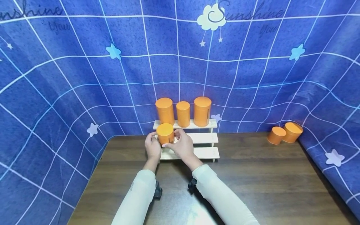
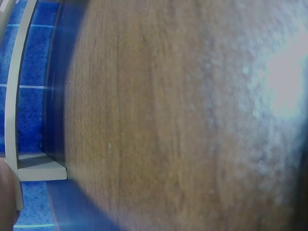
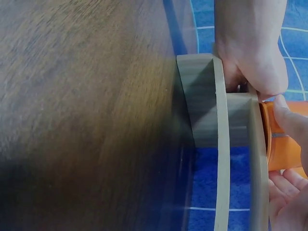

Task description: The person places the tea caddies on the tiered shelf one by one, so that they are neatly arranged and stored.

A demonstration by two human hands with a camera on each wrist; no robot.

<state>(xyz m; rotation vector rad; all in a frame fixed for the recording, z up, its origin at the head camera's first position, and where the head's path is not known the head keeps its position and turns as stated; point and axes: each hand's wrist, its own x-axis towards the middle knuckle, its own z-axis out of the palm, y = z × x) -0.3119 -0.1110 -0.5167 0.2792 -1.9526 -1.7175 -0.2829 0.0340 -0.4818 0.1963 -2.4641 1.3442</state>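
Note:
A short orange lidded canister (image 1: 165,133) stands upright at the left end of the middle tier of a pale wooden three-step rack (image 1: 203,153). My right hand (image 1: 183,145) grips it from the right; in the right wrist view, the thumb (image 3: 288,120) and fingers lie on opposite sides of its orange wall (image 3: 284,149). From the left, my left hand (image 1: 153,147) holds its other side with bent fingers, beside the end of the rack. Those fingertips are partly hidden in the head view. The left wrist view catches only a finger (image 2: 7,195) near the rack's edge.
On the rack's top tier stand three orange canisters: a tall left one (image 1: 165,112), a narrower middle one (image 1: 183,115) and a tall right one (image 1: 202,112). Two short orange canisters, one (image 1: 276,136) before another (image 1: 292,132), stand at the brown table's (image 1: 253,175) back right. Blue cloth (image 1: 239,72) hangs behind.

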